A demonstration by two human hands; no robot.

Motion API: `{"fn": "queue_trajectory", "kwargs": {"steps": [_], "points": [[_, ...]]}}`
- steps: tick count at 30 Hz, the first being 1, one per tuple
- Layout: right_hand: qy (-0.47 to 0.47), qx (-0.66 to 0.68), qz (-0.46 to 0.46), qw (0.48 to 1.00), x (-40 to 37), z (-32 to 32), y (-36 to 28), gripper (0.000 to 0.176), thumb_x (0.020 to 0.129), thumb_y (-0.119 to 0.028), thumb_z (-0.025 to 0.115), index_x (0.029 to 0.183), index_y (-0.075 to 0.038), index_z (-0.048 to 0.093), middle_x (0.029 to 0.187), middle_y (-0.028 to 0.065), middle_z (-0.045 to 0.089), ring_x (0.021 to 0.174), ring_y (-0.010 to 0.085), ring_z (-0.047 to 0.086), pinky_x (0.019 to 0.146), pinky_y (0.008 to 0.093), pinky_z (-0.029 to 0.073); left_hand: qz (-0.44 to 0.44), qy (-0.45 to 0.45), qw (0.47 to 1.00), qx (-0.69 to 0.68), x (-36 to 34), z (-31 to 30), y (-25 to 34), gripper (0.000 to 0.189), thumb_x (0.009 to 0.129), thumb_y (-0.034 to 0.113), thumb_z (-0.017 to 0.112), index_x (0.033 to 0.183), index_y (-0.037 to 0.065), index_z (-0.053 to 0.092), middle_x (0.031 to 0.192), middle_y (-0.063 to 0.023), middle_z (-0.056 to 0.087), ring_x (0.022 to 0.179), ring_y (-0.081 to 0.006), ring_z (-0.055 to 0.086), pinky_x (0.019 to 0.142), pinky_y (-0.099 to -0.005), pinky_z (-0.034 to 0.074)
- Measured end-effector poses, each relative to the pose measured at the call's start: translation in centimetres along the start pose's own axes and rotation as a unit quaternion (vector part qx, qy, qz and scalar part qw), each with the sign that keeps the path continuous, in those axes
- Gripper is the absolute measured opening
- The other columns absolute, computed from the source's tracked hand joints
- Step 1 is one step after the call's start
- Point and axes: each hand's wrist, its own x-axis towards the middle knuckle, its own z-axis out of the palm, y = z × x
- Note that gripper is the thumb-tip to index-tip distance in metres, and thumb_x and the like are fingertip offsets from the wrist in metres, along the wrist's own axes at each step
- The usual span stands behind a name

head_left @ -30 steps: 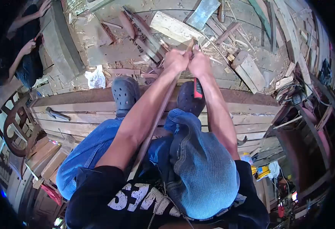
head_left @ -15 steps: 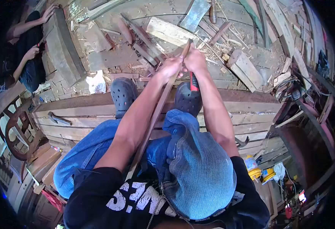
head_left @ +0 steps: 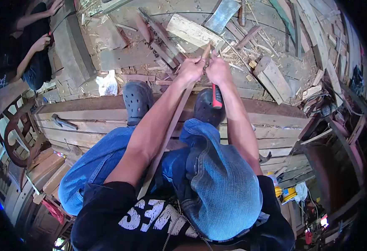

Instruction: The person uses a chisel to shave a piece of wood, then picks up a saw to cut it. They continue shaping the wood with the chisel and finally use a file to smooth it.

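A long, narrow wooden strip (head_left: 165, 136) slants from my lap up between my forearms, its pale pointed tip at the far end. My left hand (head_left: 190, 71) is closed around it just below that tip. My right hand (head_left: 218, 70) is closed beside the tip, around a knife with a red-and-black handle (head_left: 217, 99) that sticks out toward me. Fingers hide most of its blade. Beneath the hands are my dark clogs (head_left: 137, 100), resting at the edge of a stack of planks (head_left: 175, 109).
Beyond my feet, a pale wood block (head_left: 194, 31), a grey metal plate (head_left: 222, 16) and another block (head_left: 272, 79) lie among shavings. A hammer (head_left: 64, 122) rests on the planks to the left. At upper left another person's hand (head_left: 41, 42) is near a thick beam (head_left: 72, 50).
My right hand has drawn back toward me and slightly right, away from the strip's tip, showing more of the knife handle. My left hand still grips the strip. The whole view has shifted slightly.
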Motion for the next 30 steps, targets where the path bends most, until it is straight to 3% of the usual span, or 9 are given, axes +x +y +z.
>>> {"fn": "queue_trajectory", "kwargs": {"steps": [10, 14, 15, 16, 19, 24, 26, 27, 30], "points": [[0.009, -0.024, -0.008, 1.000, 3.3, 1.8, 1.1, 0.041, 0.093, -0.024, 0.044, 0.125, 0.001, 0.051, 0.102, 0.0303, 0.063, 0.099, 0.0431, 0.062, 0.089, 0.0470, 0.050, -0.001, 0.008, 1.000, 0.026, 0.5, 0.0, -0.4, 0.034, 0.096, 0.027, 0.054, 0.122, 0.006, 0.061, 0.067, -0.0022, 0.059, 0.046, -0.0093, 0.049, 0.041, -0.0247, 0.041], [0.069, 0.030, -0.011, 0.997, 0.7, 1.1, 0.7, 0.052, 0.088, -0.019, 0.051, 0.134, 0.004, 0.044, 0.101, 0.0297, 0.063, 0.096, 0.0403, 0.064, 0.086, 0.0436, 0.051, -0.006, 0.039, 0.993, 0.112, -0.8, 0.0, 1.6, 0.044, 0.092, 0.032, 0.059, 0.129, 0.009, 0.057, 0.067, -0.0056, 0.065, 0.045, -0.0108, 0.053, 0.045, -0.0268, 0.047], [0.074, 0.007, 0.003, 0.997, -0.1, 0.8, 0.5, 0.058, 0.084, -0.014, 0.054, 0.137, 0.004, 0.040, 0.098, 0.0279, 0.065, 0.094, 0.0386, 0.065, 0.085, 0.0419, 0.052, 0.025, 0.034, 0.979, 0.198, -0.2, -0.2, 1.4, 0.046, 0.091, 0.038, 0.053, 0.128, 0.011, 0.057, 0.076, -0.0141, 0.069, 0.062, -0.0244, 0.068, 0.065, -0.0358, 0.055], [0.070, 0.006, 0.003, 0.998, -0.8, 1.0, 0.5, 0.058, 0.084, -0.014, 0.054, 0.137, 0.004, 0.040, 0.098, 0.0279, 0.065, 0.094, 0.0386, 0.065, 0.085, 0.0419, 0.052, 0.021, 0.034, 0.980, 0.197, 0.4, -0.3, 1.1, 0.046, 0.091, 0.038, 0.053, 0.128, 0.011, 0.057, 0.076, -0.0141, 0.069, 0.062, -0.0244, 0.068, 0.065, -0.0358, 0.055], [0.049, 0.057, -0.009, 0.997, -1.7, 1.1, 0.1, 0.056, 0.085, -0.014, 0.052, 0.137, 0.004, 0.040, 0.096, 0.0275, 0.065, 0.092, 0.0381, 0.065, 0.083, 0.0430, 0.052, 0.045, 0.050, 0.966, 0.252, 1.4, -0.1, 0.7, 0.044, 0.089, 0.040, 0.052, 0.121, 0.012, 0.062, 0.098, -0.0193, 0.067, 0.095, -0.0358, 0.065, 0.086, -0.0402, 0.052], [0.029, 0.045, 0.013, 0.998, -1.1, 0.3, -0.8, 0.046, 0.090, -0.017, 0.046, 0.133, -0.001, 0.049, 0.101, 0.0274, 0.064, 0.094, 0.0393, 0.064, 0.087, 0.0433, 0.050, 0.072, 0.061, 0.964, 0.250, 1.4, -0.1, 0.5, 0.043, 0.089, 0.038, 0.052, 0.120, 0.010, 0.063, 0.107, -0.0199, 0.065, 0.100, -0.0348, 0.063, 0.090, -0.0388, 0.050], [0.012, -0.010, -0.013, 1.000, -0.9, 0.0, -0.6, 0.057, 0.087, -0.020, 0.051, 0.137, 0.004, 0.040, 0.094, 0.0284, 0.065, 0.092, 0.0396, 0.065, 0.082, 0.0428, 0.052, 0.063, 0.052, 0.954, 0.288, 1.0, 0.0, 1.2, 0.044, 0.089, 0.036, 0.053, 0.121, 0.007, 0.062, 0.109, -0.0198, 0.064, 0.101, -0.0342, 0.063, 0.092, -0.0384, 0.049], [0.014, -0.001, -0.027, 1.000, -0.7, -0.2, -0.4, 0.058, 0.086, -0.020, 0.052, 0.136, 0.007, 0.039, 0.093, 0.0288, 0.065, 0.092, 0.0411, 0.065, 0.082, 0.0437, 0.053, 0.119, 0.092, 0.935, 0.321, 0.8, 0.2, 1.0, 0.043, 0.089, 0.034, 0.053, 0.120, 0.005, 0.062, 0.110, -0.0204, 0.064, 0.102, -0.0338, 0.063, 0.093, -0.0385, 0.049], [-0.012, -0.051, -0.048, 0.997, 1.1, -0.6, -0.3, 0.058, 0.084, -0.019, 0.054, 0.133, 0.009, 0.041, 0.094, 0.0293, 0.065, 0.094, 0.0421, 0.064, 0.084, 0.0443, 0.052, 0.122, 0.088, 0.931, 0.331, 0.6, 0.2, 1.1, 0.044, 0.089, 0.035, 0.054, 0.120, 0.004, 0.062, 0.111, -0.0211, 0.063, 0.104, -0.0336, 0.062, 0.094, -0.0386, 0.049]]}}
